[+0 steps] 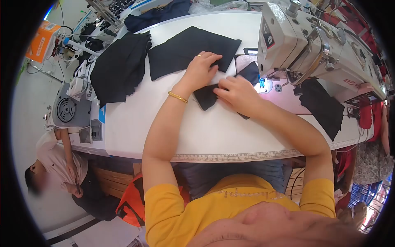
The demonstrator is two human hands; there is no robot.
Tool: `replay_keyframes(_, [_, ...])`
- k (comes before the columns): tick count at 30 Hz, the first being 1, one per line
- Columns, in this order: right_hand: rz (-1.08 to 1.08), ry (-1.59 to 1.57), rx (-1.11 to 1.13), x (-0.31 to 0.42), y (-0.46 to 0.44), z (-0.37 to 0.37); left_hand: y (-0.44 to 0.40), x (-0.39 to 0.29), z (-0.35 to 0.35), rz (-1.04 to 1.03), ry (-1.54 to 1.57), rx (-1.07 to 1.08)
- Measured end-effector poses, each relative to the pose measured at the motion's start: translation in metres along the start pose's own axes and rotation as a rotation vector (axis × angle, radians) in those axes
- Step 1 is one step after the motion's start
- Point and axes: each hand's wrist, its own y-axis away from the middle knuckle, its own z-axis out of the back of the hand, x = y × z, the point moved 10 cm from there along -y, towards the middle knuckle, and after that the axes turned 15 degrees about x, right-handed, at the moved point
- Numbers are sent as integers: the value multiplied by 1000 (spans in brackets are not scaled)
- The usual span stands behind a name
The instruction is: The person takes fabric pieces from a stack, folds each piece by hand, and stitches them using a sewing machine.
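Observation:
My left hand [203, 69], with a ring and a gold bracelet, rests at the lower edge of a large black fabric panel [177, 55]. Its fingers are slightly bent and apart, and dark cloth shows between thumb and fingers. My right hand [239, 95] is closed on a small black fabric piece [205, 98], its fingertips pressed on the cloth. Part of that piece is hidden under the hand. Just beyond, black cloth [248, 73] lies beside the needle area of the sewing machine [304, 49].
A stack of black fabric pieces [121, 68] lies left on the white table [144, 123]. Another black piece [323, 109] sits under the machine's right side. A ruler strip [230, 157] runs along the front edge. At far left, a person [61, 164] sits near a grey machine [70, 107].

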Motion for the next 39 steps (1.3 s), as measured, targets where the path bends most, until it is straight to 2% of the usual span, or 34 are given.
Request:
replay_keyframes(3, [78, -126, 74, 21, 28, 1, 1, -2, -2, 5, -33, -15])
replay_keyframes(5, [102, -321, 84, 50, 70, 24, 1, -15, -6, 12, -91, 7])
replay_keyframes(7, [128, -47, 0, 69, 122, 60, 3, -47, -20, -50, -282, 101])
replay_keyframes(8, [58, 62, -46, 60, 146, 79, 7, -67, -29, -59, -256, 154])
replay_keyframes(11, [-161, 405, -166, 21, 209, 130, 22, -135, -50, -289, -208, 222])
replay_keyframes(13, [-396, 584, -93, -21, 238, 131, 29, -160, -68, -435, -130, 311])
replay_keyframes(14, [-403, 583, -96, -33, 238, 129, 30, -161, -72, -440, -132, 315])
replay_keyframes(16, [-529, 546, -102, -65, 239, 118, 40, -171, -57, -567, -155, 96])
replay_keyframes(17, [-530, 545, -110, -64, 234, 112, 43, -169, -58, -568, -162, 99])
replay_keyframes(19, [-282, 308, -163, -38, 205, 97, 42, -130, -47, -219, -62, 36])
replay_keyframes(20, [-182, 227, -148, -22, 187, 85, 46, -115, -51, -124, -31, 60])
replay_keyframes(21, [-84, 146, -138, -6, 167, 75, 51, -116, -48, -122, -36, 72])
replay_keyframes(23, [107, 164, -60, 29, 128, 60, 64, -131, -60, -250, -92, 298])
replay_keyframes(25, [133, 106, -11, 28, 116, 38, 80, -125, -55, -290, -114, 380])
replay_keyframes(28, [143, -29, 41, 17, 113, 25, 97, -121, -26, -308, -548, 317])
replay_keyframes(29, [122, -102, 42, 10, 115, 24, 98, -125, -24, -299, -547, 321])
replay_keyframes(31, [82, -153, 16, 1, 117, 22, 96, -137, -28, -254, -184, 358])
replay_keyframes(32, [34, -192, -15, -6, 118, 23, 87, -155, -29, -274, -160, 270])
replay_keyframes(35, [-24, -321, -88, -16, 123, 26, 68, -161, -58, -239, -212, 240])
replay_keyframes(36, [-28, -317, -91, -16, 124, 26, 63, -164, -59, -289, -290, 187])
replay_keyframes(39, [-15, -362, -144, -15, 126, 36, 54, -160, -59, -354, -238, 195])
